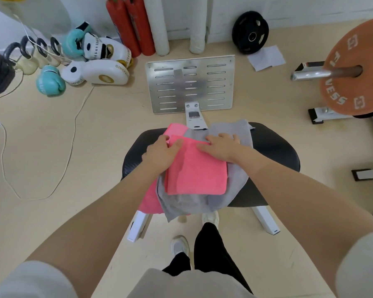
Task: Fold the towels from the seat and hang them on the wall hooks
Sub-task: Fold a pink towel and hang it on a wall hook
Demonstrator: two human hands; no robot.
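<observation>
Already folded into a neat rectangle, a pink towel [197, 168] lies atop a rumpled grey towel [224, 190] on the black padded seat [274, 155] of a gym machine, as a person leans over it. The left hand [162, 154] rests on the pink towel's left edge, fingers loosely bent over the fold; whether they pinch the cloth cannot be told. The right hand [221, 146] lies flat with fingers spread at the far right corner, partly on the grey towel.

The chief risk, by the look of it, is the stack itself: lifting the pink towel by one side could let the fold fall open, or drag the grey towel along. The grey towel already droops over the seat's near edge, and a second pink towel [149, 201] hangs off the near left side, so a tug could send either to the floor.

Room for moving is fair. Bare floor lies left of the seat, though a white cable [73, 130] loops across it. A metal footplate [191, 84] stands just beyond the seat, and a loaded barbell [351, 72] juts in from the right. No wall hooks are in view.
</observation>
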